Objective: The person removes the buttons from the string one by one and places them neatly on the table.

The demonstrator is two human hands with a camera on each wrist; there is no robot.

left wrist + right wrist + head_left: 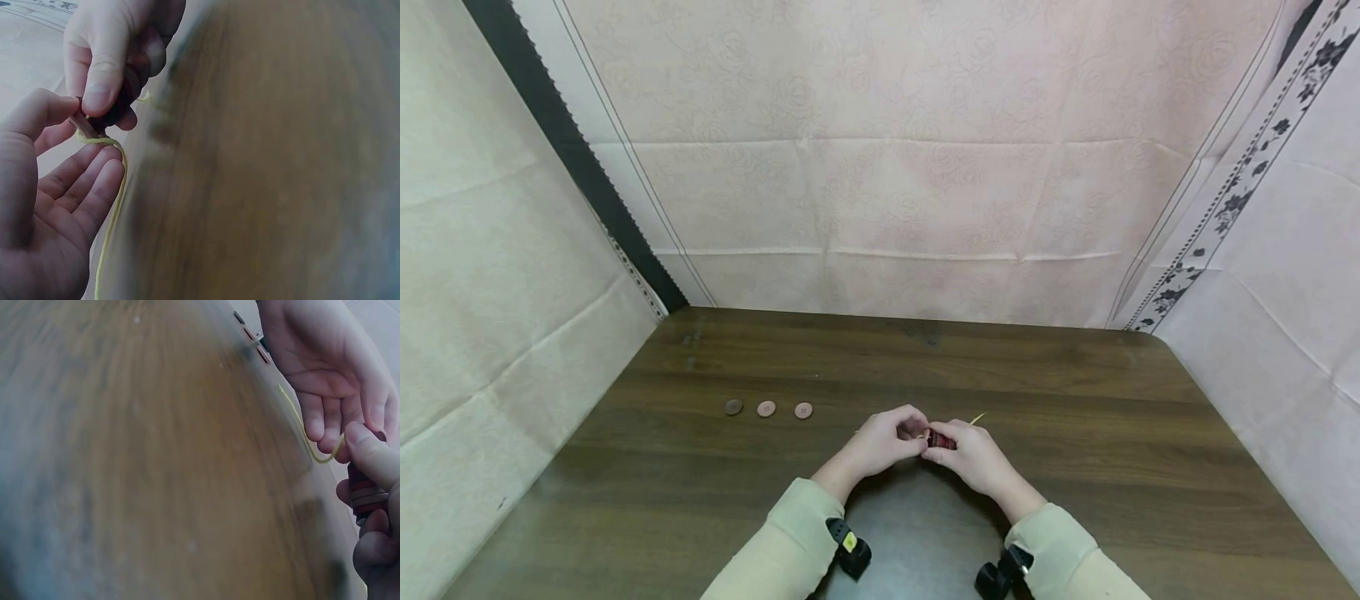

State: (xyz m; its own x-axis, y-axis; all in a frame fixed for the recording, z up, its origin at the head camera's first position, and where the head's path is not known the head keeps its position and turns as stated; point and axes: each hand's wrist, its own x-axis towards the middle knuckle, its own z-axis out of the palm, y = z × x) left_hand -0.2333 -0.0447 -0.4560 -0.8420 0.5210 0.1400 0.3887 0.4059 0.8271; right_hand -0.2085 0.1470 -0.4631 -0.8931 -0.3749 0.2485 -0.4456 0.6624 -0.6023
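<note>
My right hand (973, 458) grips a short stack of buttons (367, 494), dark red with paler bands, between thumb and fingers. Opposite it, my left hand (883, 437) pinches a light brown button (85, 123) by its edge, right at the end of that stack. A yellow cord (115, 206) runs over this button and hangs down past the left fingers. The cord's other end sticks out beyond the right hand in the head view. Fingers cover much of the stack.
To the left on the wooden table (700, 483) lie a dark brown button (733, 407) and two pinkish buttons, one mid-row (766, 408) and one nearest the hands (803, 410). Pale patterned cloth (887, 192) hangs behind the table and at both sides.
</note>
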